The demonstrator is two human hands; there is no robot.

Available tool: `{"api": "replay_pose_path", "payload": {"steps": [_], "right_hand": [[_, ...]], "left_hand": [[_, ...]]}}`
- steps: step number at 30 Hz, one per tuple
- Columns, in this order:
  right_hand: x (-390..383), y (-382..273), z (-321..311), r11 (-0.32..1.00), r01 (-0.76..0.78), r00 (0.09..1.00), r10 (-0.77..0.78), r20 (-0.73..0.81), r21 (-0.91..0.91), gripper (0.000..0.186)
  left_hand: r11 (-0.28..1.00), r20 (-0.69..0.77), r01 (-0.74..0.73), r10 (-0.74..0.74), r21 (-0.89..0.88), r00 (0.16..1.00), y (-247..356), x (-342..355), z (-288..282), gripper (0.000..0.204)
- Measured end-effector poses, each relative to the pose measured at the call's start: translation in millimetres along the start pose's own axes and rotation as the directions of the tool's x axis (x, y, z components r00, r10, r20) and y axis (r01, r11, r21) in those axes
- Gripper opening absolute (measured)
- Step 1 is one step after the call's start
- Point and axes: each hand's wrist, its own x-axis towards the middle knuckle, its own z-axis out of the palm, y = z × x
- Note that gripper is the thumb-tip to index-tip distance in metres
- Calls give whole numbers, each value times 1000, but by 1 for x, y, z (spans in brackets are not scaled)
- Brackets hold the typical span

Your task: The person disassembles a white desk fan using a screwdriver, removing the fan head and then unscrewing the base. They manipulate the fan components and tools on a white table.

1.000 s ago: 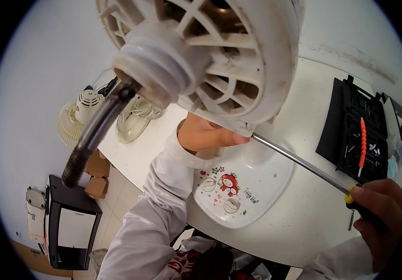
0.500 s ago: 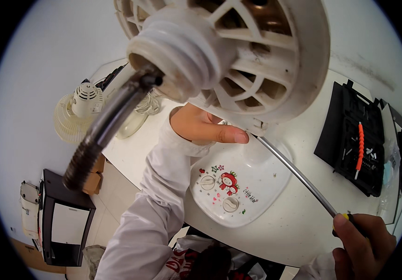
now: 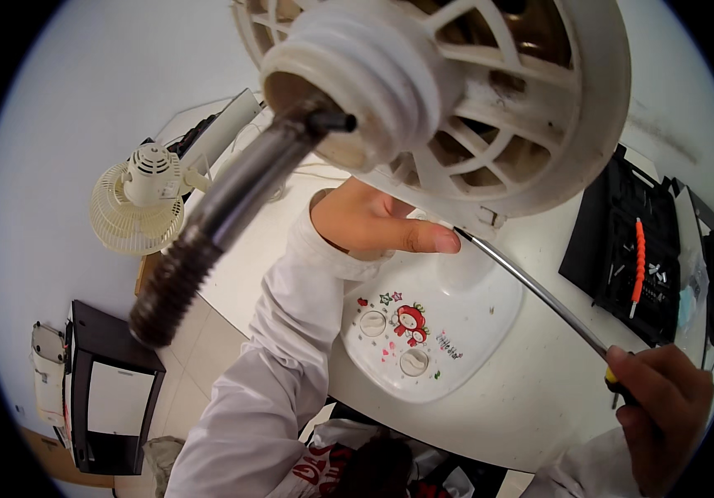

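A white plastic fan motor housing (image 3: 572, 108) with vent slats and a ribbed collar fills the top, a bent metal shaft (image 3: 241, 191) with a threaded end sticking out of it. My left hand (image 3: 373, 224) grips the housing from below, thumb by its lower edge. My right hand (image 3: 664, 407) is closed on the handle of a long screwdriver (image 3: 539, 295), whose tip is at the housing's lower edge beside my left thumb. Below lies a white fan base (image 3: 473, 332) with cartoon decals and two knobs.
On the white desk (image 3: 523, 423), a black tool case (image 3: 601, 266) with an orange flexible extension sits at right. At left are a cream fan (image 3: 133, 224), a black-and-white cabinet (image 3: 116, 402) on the floor and a cardboard box (image 3: 148, 270).
The housing and its shaft have shifted to the right. My right hand has moved about slightly with the screwdriver, whose tip stays near my left thumb.
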Motion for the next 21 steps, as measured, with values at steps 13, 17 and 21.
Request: {"api": "replay_pose_path", "payload": {"steps": [13, 17, 21], "right_hand": [[-3, -34, -1, 962, -8, 997, -12, -71, -271, 47], [-5, -32, 11, 943, -187, 965, 123, -230, -277, 49], [-4, -36, 11, 903, -212, 971, 151, -187, -373, 51]], "left_hand": [[1000, -12, 2, -2, 9, 1000, 1, 0, 6, 80], [999, 3, -6, 6, 41, 1000, -1, 1, 2, 78], [993, 38, 25, -30, 116, 999, 7, -2, 2, 76]]}}
